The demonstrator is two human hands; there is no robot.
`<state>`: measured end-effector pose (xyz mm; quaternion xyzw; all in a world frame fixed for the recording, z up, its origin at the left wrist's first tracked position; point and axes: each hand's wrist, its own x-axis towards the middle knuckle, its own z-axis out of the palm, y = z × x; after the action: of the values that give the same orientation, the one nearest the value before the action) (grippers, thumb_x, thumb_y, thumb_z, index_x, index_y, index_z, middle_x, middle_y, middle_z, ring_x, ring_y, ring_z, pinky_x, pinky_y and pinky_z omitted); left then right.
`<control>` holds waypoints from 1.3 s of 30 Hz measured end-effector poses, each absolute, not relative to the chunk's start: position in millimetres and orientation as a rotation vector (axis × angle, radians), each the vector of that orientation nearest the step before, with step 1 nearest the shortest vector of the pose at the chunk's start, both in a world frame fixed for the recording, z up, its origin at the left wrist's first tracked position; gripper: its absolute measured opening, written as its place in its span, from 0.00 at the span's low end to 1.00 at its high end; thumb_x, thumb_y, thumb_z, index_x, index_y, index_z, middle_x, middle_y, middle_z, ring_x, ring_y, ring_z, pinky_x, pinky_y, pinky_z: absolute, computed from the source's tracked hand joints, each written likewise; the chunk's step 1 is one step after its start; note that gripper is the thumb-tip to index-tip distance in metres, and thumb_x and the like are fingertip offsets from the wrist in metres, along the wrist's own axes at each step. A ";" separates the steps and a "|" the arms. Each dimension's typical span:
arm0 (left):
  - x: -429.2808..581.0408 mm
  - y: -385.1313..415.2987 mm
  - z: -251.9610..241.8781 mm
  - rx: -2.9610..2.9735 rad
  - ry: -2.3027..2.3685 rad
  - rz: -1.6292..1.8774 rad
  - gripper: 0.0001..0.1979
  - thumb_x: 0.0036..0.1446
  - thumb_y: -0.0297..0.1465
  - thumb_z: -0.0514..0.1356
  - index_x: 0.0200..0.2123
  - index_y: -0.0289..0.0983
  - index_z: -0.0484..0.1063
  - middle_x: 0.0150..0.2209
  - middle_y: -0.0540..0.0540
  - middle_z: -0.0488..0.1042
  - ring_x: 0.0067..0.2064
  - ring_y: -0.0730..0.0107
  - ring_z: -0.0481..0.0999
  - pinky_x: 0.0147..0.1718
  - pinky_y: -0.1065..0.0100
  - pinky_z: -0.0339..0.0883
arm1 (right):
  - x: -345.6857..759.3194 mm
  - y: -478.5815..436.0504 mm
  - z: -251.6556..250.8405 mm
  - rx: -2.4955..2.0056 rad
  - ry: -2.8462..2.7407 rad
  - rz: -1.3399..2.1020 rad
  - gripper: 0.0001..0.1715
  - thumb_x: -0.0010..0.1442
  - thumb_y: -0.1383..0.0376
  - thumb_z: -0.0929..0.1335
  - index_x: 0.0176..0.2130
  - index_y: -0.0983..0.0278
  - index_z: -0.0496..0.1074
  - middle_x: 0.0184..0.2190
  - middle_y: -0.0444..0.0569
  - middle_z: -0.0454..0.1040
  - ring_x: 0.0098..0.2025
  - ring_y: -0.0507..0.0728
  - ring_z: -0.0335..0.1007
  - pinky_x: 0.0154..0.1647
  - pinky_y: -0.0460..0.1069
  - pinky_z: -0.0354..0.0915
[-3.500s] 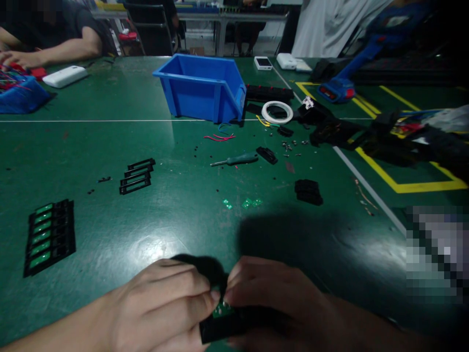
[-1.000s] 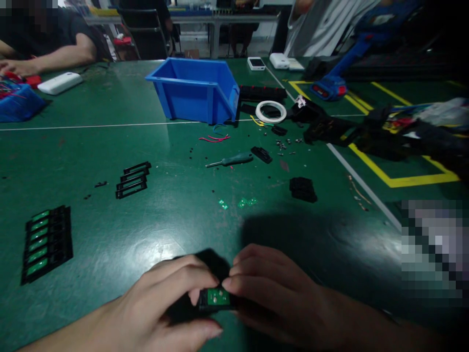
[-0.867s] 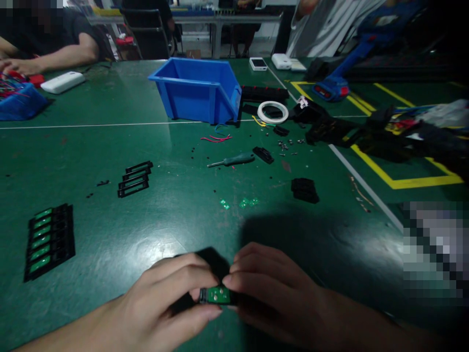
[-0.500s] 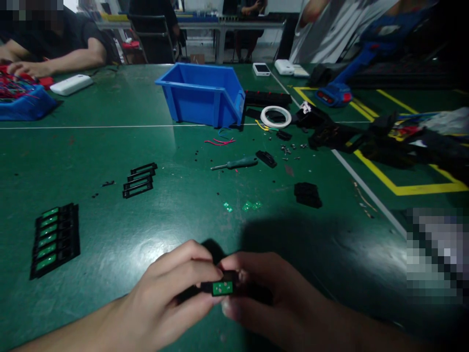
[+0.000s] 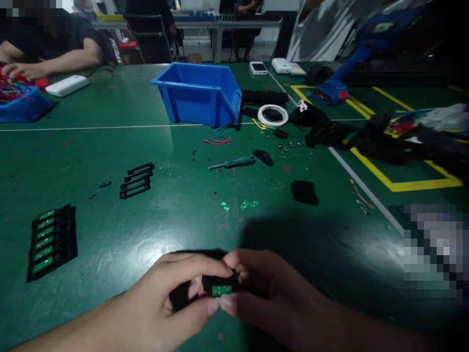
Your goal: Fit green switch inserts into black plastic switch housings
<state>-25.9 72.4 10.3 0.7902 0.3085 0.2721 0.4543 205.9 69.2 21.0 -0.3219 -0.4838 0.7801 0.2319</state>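
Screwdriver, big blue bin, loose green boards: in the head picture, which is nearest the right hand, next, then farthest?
1. Loose green boards, ahead of the right hand.
2. Screwdriver, beyond those, in the middle.
3. Big blue bin, farther back, leftward.

Workshop, electronics assembly type. Green bench [image 5: 110, 146], marked with yellow lines [image 5: 421, 186]. On it: blue open-front bin [image 5: 190, 107]; screwdriver [image 5: 238, 162]; loose screws [image 5: 282, 147]; blue battery power tool [image 5: 331, 93]; short red wires [image 5: 217, 142]; small green circuit boards [image 5: 249, 204]; row of board-fitted black housings [image 5: 51, 242]. Co-worker's forearm [image 5: 73, 59] at far left edge. Behind: second long bench [image 5: 220, 23], black chair [image 5: 146, 39].
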 end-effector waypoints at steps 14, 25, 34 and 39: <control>-28.8 77.0 7.5 1.897 0.753 0.627 0.22 0.63 0.25 0.61 0.60 0.45 0.71 0.36 0.48 0.79 0.34 0.71 0.78 0.32 0.70 0.70 | 212.4 72.6 11.6 -0.806 -1.380 2.143 0.09 0.66 0.63 0.71 0.45 0.64 0.73 0.32 0.41 0.66 0.32 0.49 0.57 0.34 0.45 0.57; -29.3 79.0 5.8 1.835 0.832 0.585 0.22 0.65 0.28 0.60 0.60 0.51 0.71 0.36 0.52 0.80 0.36 0.72 0.79 0.37 0.71 0.73 | 214.6 77.3 8.9 -0.839 -1.338 2.175 0.10 0.67 0.62 0.70 0.45 0.66 0.71 0.31 0.43 0.69 0.32 0.48 0.66 0.35 0.44 0.64; -29.2 79.9 5.9 1.783 0.872 0.577 0.19 0.66 0.30 0.61 0.59 0.51 0.73 0.35 0.51 0.79 0.38 0.70 0.80 0.42 0.68 0.75 | 215.2 77.0 6.5 -0.839 -1.286 2.183 0.10 0.68 0.61 0.70 0.45 0.65 0.72 0.35 0.45 0.74 0.34 0.49 0.71 0.36 0.44 0.67; -26.5 80.6 6.6 1.771 0.896 0.608 0.18 0.66 0.31 0.61 0.57 0.47 0.75 0.31 0.50 0.77 0.35 0.70 0.79 0.39 0.68 0.76 | 215.6 78.5 5.0 -0.879 -1.286 2.190 0.11 0.68 0.60 0.70 0.43 0.66 0.72 0.33 0.45 0.74 0.33 0.49 0.71 0.35 0.44 0.67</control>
<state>-26.5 80.6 6.6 0.7348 0.3716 0.2525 0.5081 215.6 78.5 5.0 -0.3188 -0.4663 0.7939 0.2252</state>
